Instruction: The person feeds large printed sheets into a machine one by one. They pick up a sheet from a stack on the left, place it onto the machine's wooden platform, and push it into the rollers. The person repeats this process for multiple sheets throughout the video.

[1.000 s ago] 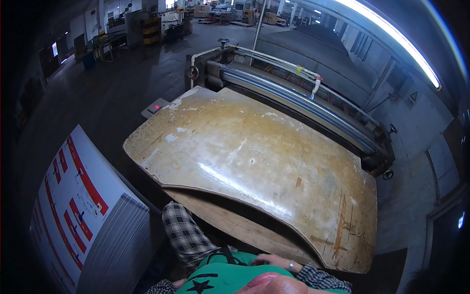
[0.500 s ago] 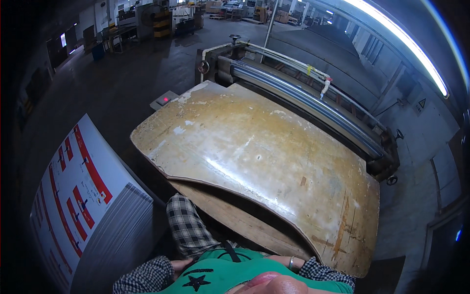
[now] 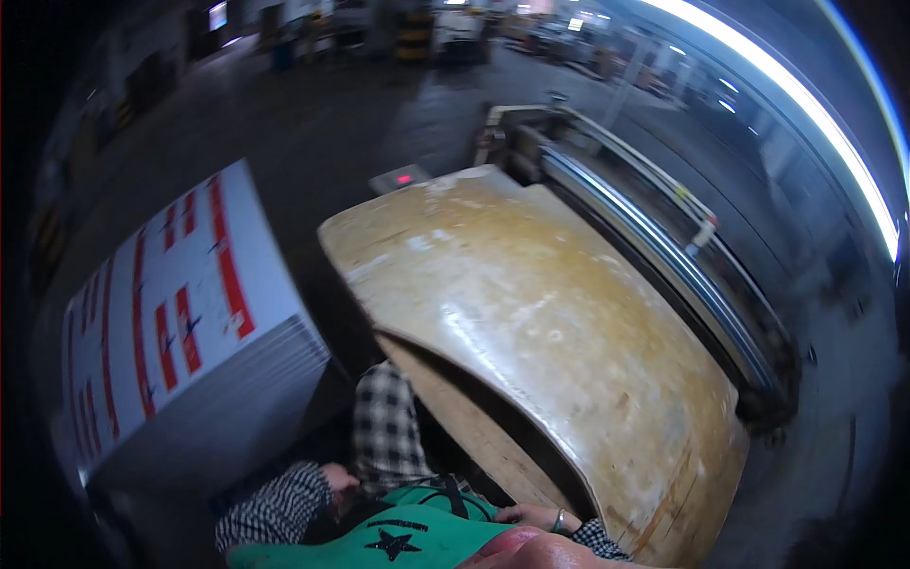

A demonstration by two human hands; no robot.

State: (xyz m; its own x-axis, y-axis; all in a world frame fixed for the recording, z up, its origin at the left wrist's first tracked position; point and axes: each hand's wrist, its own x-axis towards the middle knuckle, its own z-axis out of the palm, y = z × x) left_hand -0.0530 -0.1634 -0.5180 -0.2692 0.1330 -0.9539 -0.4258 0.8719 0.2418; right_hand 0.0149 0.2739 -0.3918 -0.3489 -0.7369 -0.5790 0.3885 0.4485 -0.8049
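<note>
Wooden table [image 3: 559,313]: ahead of right hand [image 3: 533,515]. Printed sheet stack [image 3: 194,266]: left and ahead of left hand [image 3: 339,477]; likely heavy whole, single sheets light, bendy, crease-prone; best hold: edge nearest left hand. Both hands: finger opening unclear, cannot tell.

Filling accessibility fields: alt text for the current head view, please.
A person's left hand and right hand are low in view by a green garment, before a worn wooden tabletop fronting a long metal roller. To the left is a stack of red-and-white printed sheets.
</note>
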